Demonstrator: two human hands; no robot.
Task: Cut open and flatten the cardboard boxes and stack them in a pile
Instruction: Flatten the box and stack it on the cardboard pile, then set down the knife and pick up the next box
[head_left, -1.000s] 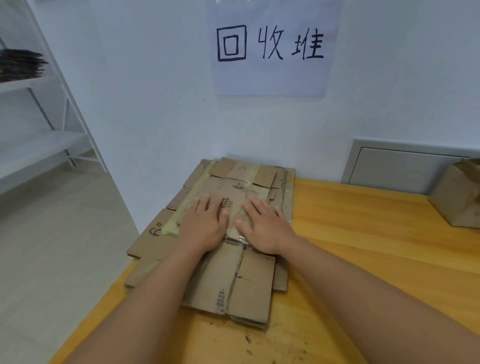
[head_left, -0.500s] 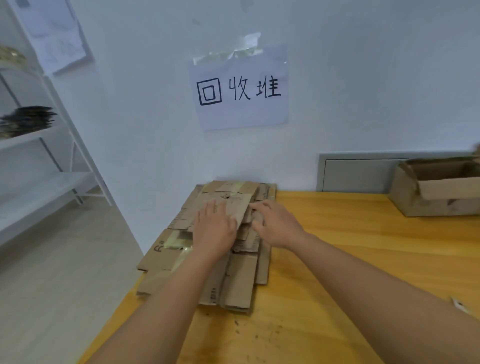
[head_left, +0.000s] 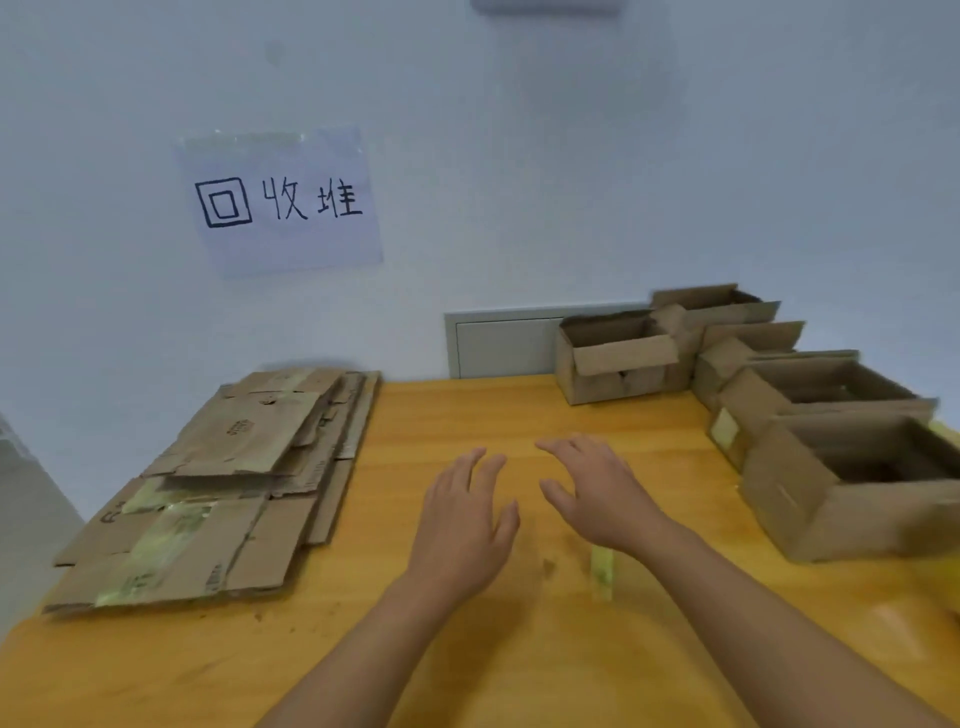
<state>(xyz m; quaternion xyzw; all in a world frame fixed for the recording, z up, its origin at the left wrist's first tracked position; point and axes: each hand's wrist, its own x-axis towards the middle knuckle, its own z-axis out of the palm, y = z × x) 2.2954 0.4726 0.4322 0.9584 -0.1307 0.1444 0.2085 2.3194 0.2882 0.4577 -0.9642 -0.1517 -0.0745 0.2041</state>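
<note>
A pile of flattened cardboard boxes (head_left: 223, 483) lies on the left part of the wooden table (head_left: 467, 415), against the wall. Several open, unflattened cardboard boxes stand at the right: one at the back (head_left: 615, 358), others in a row along the right edge, the nearest (head_left: 852, 486). My left hand (head_left: 462, 519) and my right hand (head_left: 597, 493) hover side by side above the middle of the table, fingers spread and relaxed, holding nothing. Both are well to the right of the pile.
A paper sign (head_left: 280, 202) with handwritten characters is taped to the wall above the pile. A grey wall panel (head_left: 498, 343) sits behind the table. A strip of yellowish tape (head_left: 602, 569) lies on the table under my right wrist.
Both hands have left the flattened pile, where they pressed on the top sheet, and moved right over the bare table. The view has swung right, bringing the standing boxes into sight.
</note>
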